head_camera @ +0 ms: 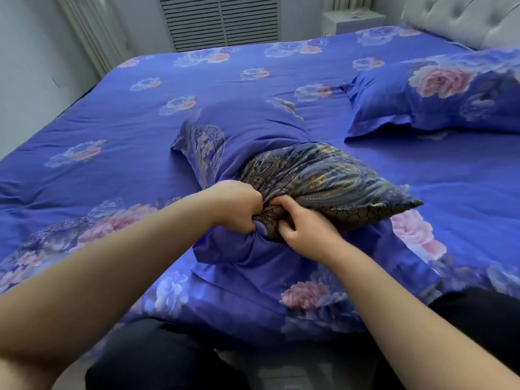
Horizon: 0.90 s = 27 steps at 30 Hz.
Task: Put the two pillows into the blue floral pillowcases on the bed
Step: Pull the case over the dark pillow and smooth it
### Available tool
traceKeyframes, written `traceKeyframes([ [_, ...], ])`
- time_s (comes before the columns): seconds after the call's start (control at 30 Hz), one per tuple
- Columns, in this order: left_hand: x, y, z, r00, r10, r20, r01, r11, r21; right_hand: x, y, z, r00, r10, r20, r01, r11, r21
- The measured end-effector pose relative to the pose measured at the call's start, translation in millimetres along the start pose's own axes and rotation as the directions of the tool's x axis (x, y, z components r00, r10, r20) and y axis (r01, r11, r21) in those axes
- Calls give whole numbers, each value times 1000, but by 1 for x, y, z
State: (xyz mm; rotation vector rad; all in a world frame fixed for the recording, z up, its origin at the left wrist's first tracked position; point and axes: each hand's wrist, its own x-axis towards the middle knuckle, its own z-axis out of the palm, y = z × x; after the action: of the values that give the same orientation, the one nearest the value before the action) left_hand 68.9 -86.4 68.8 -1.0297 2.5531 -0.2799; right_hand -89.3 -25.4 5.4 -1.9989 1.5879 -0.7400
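A dark paisley pillow (323, 178) lies mid-bed, its far half inside a blue floral pillowcase (247, 128). The near half sticks out towards me, one corner pointing right. My left hand (239, 206) grips the bunched edge of the pillowcase at the pillow's near left corner. Close beside it, my right hand (306, 226) pinches that same dark pillow corner. A second pillow (439, 94), fully covered in blue floral fabric, lies at the right by the headboard.
The bed (112, 114) carries a matching blue floral sheet. A grey tufted headboard (464, 21) stands at the top right, and a white nightstand (351, 21) beside it. A louvred panel (222, 21) and curtain line the far wall. My dark-clothed knees (157, 358) touch the bed's near edge.
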Motion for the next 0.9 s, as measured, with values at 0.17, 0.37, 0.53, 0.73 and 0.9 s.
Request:
traceKeyframes([
  [0.17,-3,7,1,992,-11,124,-2,995,104,-62,24,21,814,-12,-580,27,999,17],
  [0.37,-30,26,31,997,42,61,-48,993,109,-77,50,6,624,510,-592,-75,794,604],
  [0.53,-46,45,51,849,-121,-514,166,985,44,-55,35,-7,705,428,-565,-98,849,520],
  [0.73,-39,78,23,773,-322,-546,183,938,-294,-47,10,-11,731,367,-575,-86,886,456],
  [0.9,-3,74,14,717,-513,-472,244,819,-519,-38,-2,-25,819,249,-516,168,757,631],
])
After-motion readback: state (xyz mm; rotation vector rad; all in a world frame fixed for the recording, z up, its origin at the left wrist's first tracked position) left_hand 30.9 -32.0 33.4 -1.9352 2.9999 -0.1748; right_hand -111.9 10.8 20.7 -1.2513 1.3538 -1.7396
